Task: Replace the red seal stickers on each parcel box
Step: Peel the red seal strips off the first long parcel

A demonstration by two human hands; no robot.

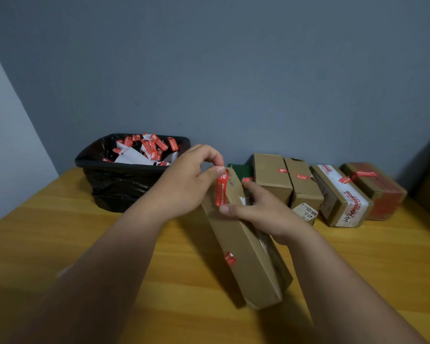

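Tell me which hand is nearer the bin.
Left. The left hand pinches the top of the red sticker just right of the bin; the right hand holds the box farther right.

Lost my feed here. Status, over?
Left hand pinching red seal sticker on long box. Right hand gripping the box. Nothing in the way.

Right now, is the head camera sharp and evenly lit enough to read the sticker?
Head view: dim, flat light; the sticker between left hand and right hand shows red, its print too soft to read; wide-angle bending curves the table edges.
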